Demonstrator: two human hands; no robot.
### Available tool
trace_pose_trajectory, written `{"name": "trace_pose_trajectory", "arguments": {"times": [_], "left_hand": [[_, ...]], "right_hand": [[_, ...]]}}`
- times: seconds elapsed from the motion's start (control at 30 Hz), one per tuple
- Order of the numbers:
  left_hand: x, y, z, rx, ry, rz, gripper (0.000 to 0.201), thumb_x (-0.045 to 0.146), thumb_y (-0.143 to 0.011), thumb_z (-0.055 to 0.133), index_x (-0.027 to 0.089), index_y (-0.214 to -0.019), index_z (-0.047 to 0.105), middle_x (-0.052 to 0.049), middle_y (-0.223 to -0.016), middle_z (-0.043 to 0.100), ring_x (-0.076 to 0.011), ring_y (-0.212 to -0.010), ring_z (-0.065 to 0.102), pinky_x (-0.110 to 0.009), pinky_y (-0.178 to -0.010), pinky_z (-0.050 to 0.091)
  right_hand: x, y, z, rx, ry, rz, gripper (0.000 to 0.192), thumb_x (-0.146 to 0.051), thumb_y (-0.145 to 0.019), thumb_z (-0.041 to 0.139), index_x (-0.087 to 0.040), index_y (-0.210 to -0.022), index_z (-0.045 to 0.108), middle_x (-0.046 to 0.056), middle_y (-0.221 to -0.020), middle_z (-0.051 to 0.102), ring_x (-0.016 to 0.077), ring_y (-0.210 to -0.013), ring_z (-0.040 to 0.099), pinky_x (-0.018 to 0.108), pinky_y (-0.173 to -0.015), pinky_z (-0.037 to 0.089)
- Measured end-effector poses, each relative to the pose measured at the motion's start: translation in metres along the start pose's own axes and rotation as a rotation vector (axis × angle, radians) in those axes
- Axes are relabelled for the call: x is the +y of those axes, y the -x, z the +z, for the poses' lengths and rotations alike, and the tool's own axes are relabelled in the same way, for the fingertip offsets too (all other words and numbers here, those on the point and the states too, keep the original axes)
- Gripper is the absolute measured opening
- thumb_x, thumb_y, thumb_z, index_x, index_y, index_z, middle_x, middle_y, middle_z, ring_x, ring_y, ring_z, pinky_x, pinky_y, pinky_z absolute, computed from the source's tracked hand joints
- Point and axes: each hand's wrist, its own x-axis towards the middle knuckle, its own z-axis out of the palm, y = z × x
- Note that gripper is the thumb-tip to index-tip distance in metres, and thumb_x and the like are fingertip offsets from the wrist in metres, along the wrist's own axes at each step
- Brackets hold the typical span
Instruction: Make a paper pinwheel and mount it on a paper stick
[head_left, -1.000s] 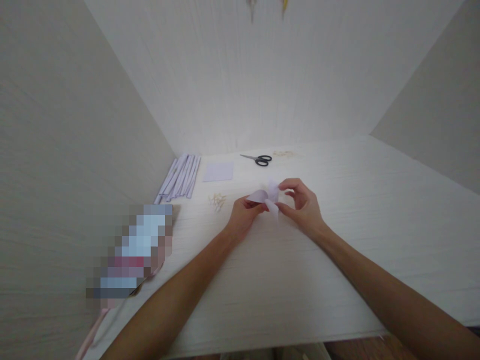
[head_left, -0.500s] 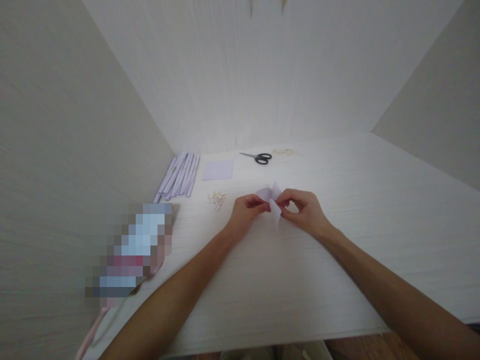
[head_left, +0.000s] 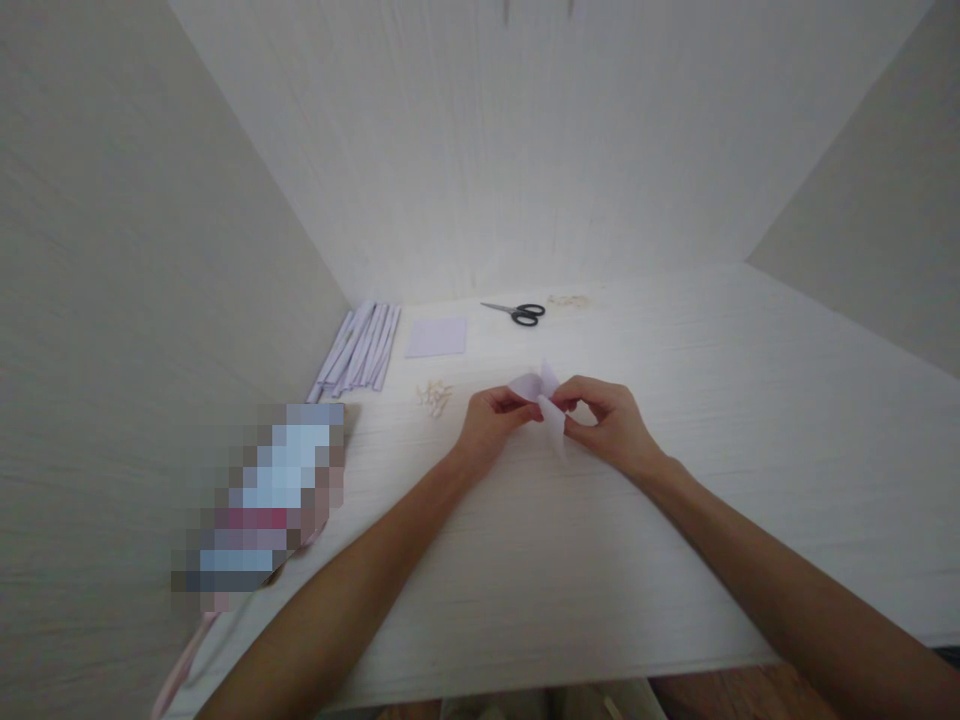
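Above the white table (head_left: 525, 560), a curled piece of pale lilac paper (head_left: 553, 418) is held between my two hands, its flaps pointing up and down. My left hand (head_left: 491, 425) pinches the paper from the left with thumb and fingertips. From the right, my right hand (head_left: 607, 420) pinches it too, thumb and forefinger forming a loop. Left of my left hand lies a small heap of short pale sticks or pins (head_left: 435, 397), too blurred to name surely. Behind it rests a flat lilac paper square (head_left: 436, 337).
Scissors with black handles (head_left: 527, 314) lie at the back, beside some small pale pieces (head_left: 570, 301). Several rolled lilac paper strips (head_left: 361, 348) are stacked at the back left. A pixelated object (head_left: 277, 490) stands along the left wall. Walls enclose the table on three sides.
The paper's flaps have shifted slightly between my fingers, the lower one swinging a little right. Both hands keep their pinch in nearly the same place.
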Motion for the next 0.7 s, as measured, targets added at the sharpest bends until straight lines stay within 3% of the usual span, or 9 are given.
{"name": "trace_pose_trajectory", "arguments": {"times": [0.33, 0.7], "left_hand": [[0.0016, 0.0014, 0.0006, 0.028, 0.013, -0.008, 0.009, 0.021, -0.055, 0.067, 0.014, -0.06, 0.063, -0.001, -0.061, 0.063, -0.0114, -0.061, 0.056, -0.027, -0.068, 0.041], [0.01, 0.0082, 0.0095, -0.008, -0.363, 0.057, 0.008, 0.013, -0.061, 0.058, 0.014, -0.061, 0.066, 0.0, -0.057, 0.062, -0.0109, -0.056, 0.055, -0.022, -0.058, 0.043]], "right_hand": [[-0.0063, -0.0015, 0.0007, 0.048, 0.048, -0.035, 0.011, -0.013, -0.066, 0.054, -0.022, -0.07, 0.059, 0.0, -0.065, 0.056, 0.013, -0.059, 0.047, 0.027, -0.055, 0.038], [0.001, -0.0021, -0.0004, -0.091, 0.086, 0.059, 0.005, -0.021, -0.074, 0.05, -0.018, -0.07, 0.052, -0.001, -0.062, 0.051, 0.0101, -0.055, 0.044, 0.023, -0.051, 0.035]]}}
